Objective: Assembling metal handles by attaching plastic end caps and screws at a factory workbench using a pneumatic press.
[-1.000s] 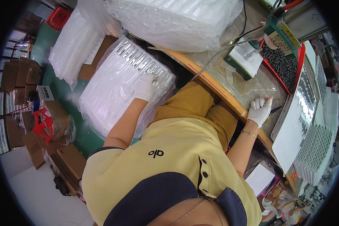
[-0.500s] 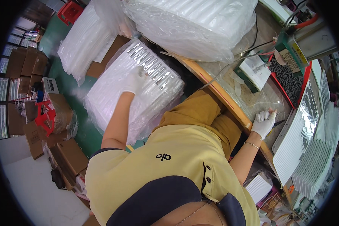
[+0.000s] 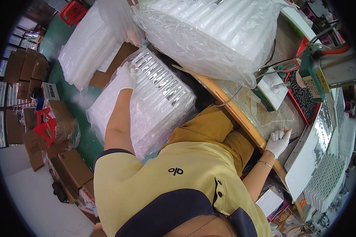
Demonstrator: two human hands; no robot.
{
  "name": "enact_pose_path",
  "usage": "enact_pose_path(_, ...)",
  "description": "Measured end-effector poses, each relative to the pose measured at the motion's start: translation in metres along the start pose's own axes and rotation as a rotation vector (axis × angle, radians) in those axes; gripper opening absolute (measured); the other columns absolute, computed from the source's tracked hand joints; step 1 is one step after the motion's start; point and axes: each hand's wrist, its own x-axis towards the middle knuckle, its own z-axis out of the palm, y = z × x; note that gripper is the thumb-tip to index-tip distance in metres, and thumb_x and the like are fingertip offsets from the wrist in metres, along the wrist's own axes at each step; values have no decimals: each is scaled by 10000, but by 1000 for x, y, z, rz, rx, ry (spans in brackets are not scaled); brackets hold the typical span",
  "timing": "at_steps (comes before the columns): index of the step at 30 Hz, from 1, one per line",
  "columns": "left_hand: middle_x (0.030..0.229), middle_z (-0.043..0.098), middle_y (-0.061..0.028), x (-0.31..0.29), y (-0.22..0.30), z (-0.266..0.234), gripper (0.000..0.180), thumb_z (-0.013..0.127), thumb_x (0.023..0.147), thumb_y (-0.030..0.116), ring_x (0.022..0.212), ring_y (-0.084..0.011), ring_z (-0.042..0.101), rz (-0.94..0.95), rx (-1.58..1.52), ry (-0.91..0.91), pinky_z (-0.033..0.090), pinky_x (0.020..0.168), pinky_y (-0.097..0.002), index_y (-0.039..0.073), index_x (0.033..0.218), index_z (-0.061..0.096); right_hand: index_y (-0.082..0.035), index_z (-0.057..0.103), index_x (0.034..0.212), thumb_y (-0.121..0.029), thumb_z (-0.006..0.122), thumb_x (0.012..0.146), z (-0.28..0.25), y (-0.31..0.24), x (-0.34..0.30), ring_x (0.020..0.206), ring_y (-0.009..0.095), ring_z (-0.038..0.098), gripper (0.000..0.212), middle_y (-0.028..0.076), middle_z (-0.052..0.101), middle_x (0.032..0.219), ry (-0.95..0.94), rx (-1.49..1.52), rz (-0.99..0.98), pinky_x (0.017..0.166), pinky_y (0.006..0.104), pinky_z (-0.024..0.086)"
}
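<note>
My left hand (image 3: 125,77), in a white glove, is at the far left part of a stack of white ribbed pieces (image 3: 150,106) wrapped in clear plastic. Its fingers are bent together beside a row of shiny silver strips (image 3: 158,77) on top of the stack; what they hold, if anything, is hidden. At the right, on the worktable (image 3: 261,136), rests my right hand (image 3: 279,144), also gloved, with bare fingertips showing. It is closed around a thin dark tool (image 3: 294,139), mostly covered by the fingers.
A larger plastic-wrapped stack (image 3: 209,39) covers the table's far end. Further right stand a green-and-white device (image 3: 271,89), a red tray (image 3: 304,110) of small dark parts and white ribbed panels (image 3: 308,158). Cardboard boxes (image 3: 73,164) and a red stool (image 3: 72,12) are on the left.
My left hand has moved left and away from me, from the middle of the shiny strips to their far left end. My right hand stays closed at the table. The view has shifted slightly.
</note>
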Motion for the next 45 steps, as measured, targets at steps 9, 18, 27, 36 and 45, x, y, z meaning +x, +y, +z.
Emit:
enact_pose_path(9, 1174, 548, -205, 1, -45, 48, 320, 434, 950, 197, 1109, -317, 515, -119, -405, 312, 391, 971, -393, 23, 1188, 557, -62, 535, 852, -303, 447, 979, 3, 0, 1, 428, 81, 175, 286, -38, 229, 518, 1, -11, 8, 380, 249, 159)
enact_pose_path(18, 1349, 409, -190, 7, -26, 54, 388, 385, 890, 7, 1248, -274, 413, -330, -1165, 537, 280, 1079, -351, -52, 1270, 437, -66, 543, 837, -311, 467, 970, 2, 2, 4, 422, 80, 180, 289, -45, 232, 515, 7, 32, 19, 381, 247, 154)
enact_pose_path(27, 1368, 378, -219, -150, 92, -31, 476, 522, 841, 257, 1294, -435, 277, 584, 113, -172, 200, 1074, -532, 36, 1261, 486, -72, 559, 828, -307, 453, 975, 0, -3, 1, 415, 82, 194, 297, -42, 242, 513, -7, 97, 35, 386, 248, 165)
enact_pose_path(36, 1363, 395, -174, -186, 143, -8, 598, 587, 805, 315, 1317, -367, 274, 927, 127, -371, 182, 1086, -507, 26, 1307, 439, -61, 548, 835, -297, 435, 983, -1, -1, -1, 410, 76, 199, 301, -48, 236, 506, -71, 134, 50, 385, 250, 165)
enact_pose_path(45, 1160, 591, -55, -164, 166, -16, 445, 626, 725, 157, 1170, -259, 438, 992, 70, -364, 186, 1067, -503, 144, 1169, 601, -41, 547, 868, -512, 251, 982, 5, -9, -11, 400, 77, 201, 568, -50, 264, 506, -52, 110, 101, 379, 249, 147)
